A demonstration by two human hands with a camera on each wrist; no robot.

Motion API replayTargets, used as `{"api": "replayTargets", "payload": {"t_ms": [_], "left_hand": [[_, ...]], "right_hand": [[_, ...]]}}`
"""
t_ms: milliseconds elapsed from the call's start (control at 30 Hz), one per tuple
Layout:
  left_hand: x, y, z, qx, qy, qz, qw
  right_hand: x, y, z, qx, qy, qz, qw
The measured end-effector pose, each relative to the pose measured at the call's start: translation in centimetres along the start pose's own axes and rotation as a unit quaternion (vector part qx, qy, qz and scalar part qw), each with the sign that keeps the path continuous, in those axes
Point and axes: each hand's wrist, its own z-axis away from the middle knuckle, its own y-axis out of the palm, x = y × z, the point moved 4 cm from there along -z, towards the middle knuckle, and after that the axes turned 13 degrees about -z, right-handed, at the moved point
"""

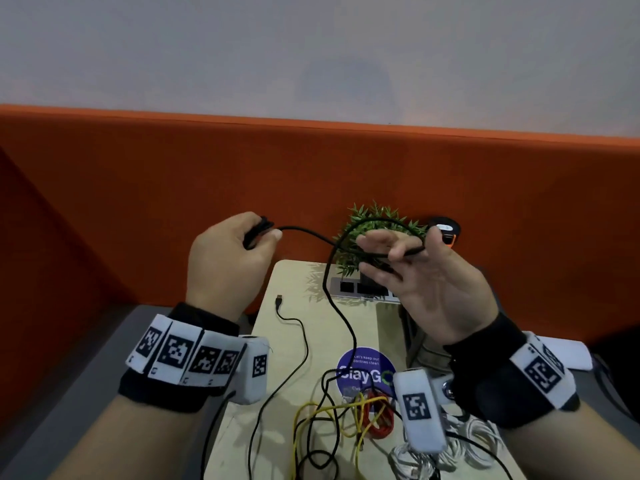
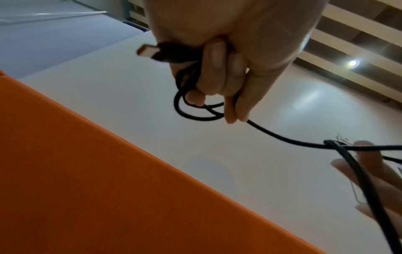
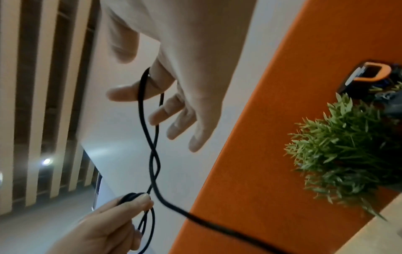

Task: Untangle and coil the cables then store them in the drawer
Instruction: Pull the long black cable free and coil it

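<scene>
I see both hands raised over the tabletop (image 1: 287,327): left hand (image 1: 225,261) left, right hand (image 1: 433,289) right, cable (image 1: 304,231) strung between them. Cable pile (image 1: 346,420) on the near tabletop; plant (image 1: 374,220) at the far edge, partition (image 1: 138,188) behind.

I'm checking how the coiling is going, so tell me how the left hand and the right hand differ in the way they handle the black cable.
The left hand has its fingers curled tight round small loops of the black cable; the right hand is spread, with the cable draped over its fingers. The left hand shows its back in the head view, the right hand its palm. Both are raised above the table on the same cable.
</scene>
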Motion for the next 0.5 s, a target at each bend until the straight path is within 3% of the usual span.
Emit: {"api": "replayTargets", "payload": {"t_ms": [67, 167, 267, 333, 400, 500], "left_hand": [[-0.1, -0.4, 0.0, -0.009, 0.002, 0.001, 1.000], [-0.7, -1.6, 0.1, -0.042, 0.019, 0.053, 0.998], [-2.2, -3.0, 0.5, -0.065, 0.057, 0.097, 0.992], [-3.3, -3.4, 0.7, -0.065, 0.081, 0.086, 0.991], [-4.0, -3.4, 0.9, -0.066, 0.091, 0.079, 0.991], [-4.4, -3.2, 0.8, -0.075, 0.081, 0.091, 0.990]], "right_hand": [[0.1, 0.4, 0.2, 0.004, -0.017, -0.061, 0.998], [0.5, 0.1, 0.3, -0.074, -0.047, -0.063, 0.994], [0.7, -1.3, -0.1, -0.174, -0.047, 0.095, 0.979], [0.4, -2.2, -0.2, -0.206, -0.017, 0.181, 0.961], [-0.5, -2.8, 0.1, -0.190, 0.009, 0.206, 0.960], [-3.2, -2.1, 0.9, -0.087, 0.055, 0.262, 0.960]]}}
